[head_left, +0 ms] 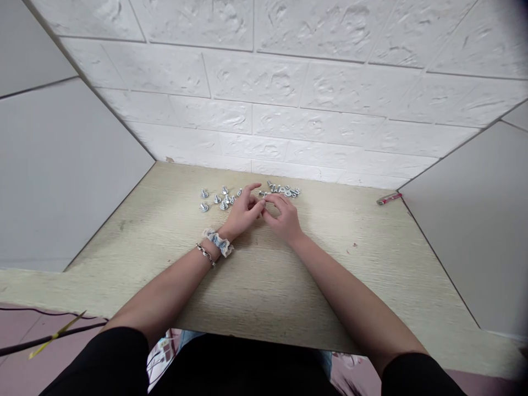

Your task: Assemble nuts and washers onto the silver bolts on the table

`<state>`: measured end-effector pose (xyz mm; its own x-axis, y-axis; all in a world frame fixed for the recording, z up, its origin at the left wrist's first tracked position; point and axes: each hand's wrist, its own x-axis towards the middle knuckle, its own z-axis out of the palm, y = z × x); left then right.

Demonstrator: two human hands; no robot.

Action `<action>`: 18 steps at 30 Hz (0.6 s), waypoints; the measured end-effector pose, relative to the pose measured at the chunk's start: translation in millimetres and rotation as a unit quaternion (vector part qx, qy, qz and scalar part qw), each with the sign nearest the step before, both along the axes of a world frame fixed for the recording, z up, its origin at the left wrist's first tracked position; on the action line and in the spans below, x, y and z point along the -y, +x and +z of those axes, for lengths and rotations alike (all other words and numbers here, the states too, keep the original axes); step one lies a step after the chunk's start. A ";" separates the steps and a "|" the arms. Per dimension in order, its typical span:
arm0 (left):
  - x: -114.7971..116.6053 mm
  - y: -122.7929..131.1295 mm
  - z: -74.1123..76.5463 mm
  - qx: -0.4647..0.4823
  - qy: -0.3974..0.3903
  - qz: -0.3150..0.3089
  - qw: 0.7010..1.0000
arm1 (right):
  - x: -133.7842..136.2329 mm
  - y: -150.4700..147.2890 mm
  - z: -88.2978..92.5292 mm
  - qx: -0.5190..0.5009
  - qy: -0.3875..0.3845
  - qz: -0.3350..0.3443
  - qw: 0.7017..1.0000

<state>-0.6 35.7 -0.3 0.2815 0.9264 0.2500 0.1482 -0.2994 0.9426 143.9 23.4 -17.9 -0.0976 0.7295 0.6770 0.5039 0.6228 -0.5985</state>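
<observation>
My left hand and my right hand meet fingertip to fingertip above the middle of the wooden tabletop. The left thumb pinches toward the fingers while its index finger stretches forward. The right thumb and fingers are closed at the same spot; whatever they hold is too small and hidden to name. Left of my hands, several bolts with washers on them stand head down, spread apart. Just beyond my right fingers lies a pile of loose bolts, nuts and washers, partly covered by the fingers.
A red-and-silver utility knife lies at the far right, against the grey side panel. Another grey panel borders the left side. A white brick-patterned wall closes off the back. Small reddish specks dot the right of the tabletop.
</observation>
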 end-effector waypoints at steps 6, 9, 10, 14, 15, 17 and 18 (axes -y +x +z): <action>-1.6 -0.3 -0.2 -0.091 0.022 -0.066 0.993 | 1.2 0.4 -1.8 0.038 -0.011 0.012 0.999; -3.0 -0.3 0.4 -0.105 0.030 -0.082 0.991 | 0.9 0.9 -3.0 0.045 -0.034 0.013 0.998; -3.3 -0.3 1.0 -0.110 0.026 -0.082 0.990 | 0.6 1.1 -3.3 0.046 -0.042 0.016 0.998; -3.5 0.1 4.0 -0.117 0.017 -0.088 0.989 | -0.6 1.4 -4.2 0.046 -0.060 0.027 0.997; -3.5 0.2 4.4 -0.116 0.019 -0.090 0.989 | -0.8 1.2 -4.3 0.044 -0.061 0.029 0.997; -3.4 0.4 4.3 -0.116 0.022 -0.089 0.989 | -1.2 0.8 -4.3 0.037 -0.063 0.033 0.997; -3.2 0.5 3.8 -0.118 0.019 -0.087 0.989 | -1.5 0.7 -4.2 0.030 -0.064 0.037 0.997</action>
<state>-0.1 39.0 3.5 0.4903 0.8501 0.1920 0.3068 -0.3745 0.8750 144.5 24.9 -22.1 -0.1914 0.7990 0.5700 0.4965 0.5798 -0.6460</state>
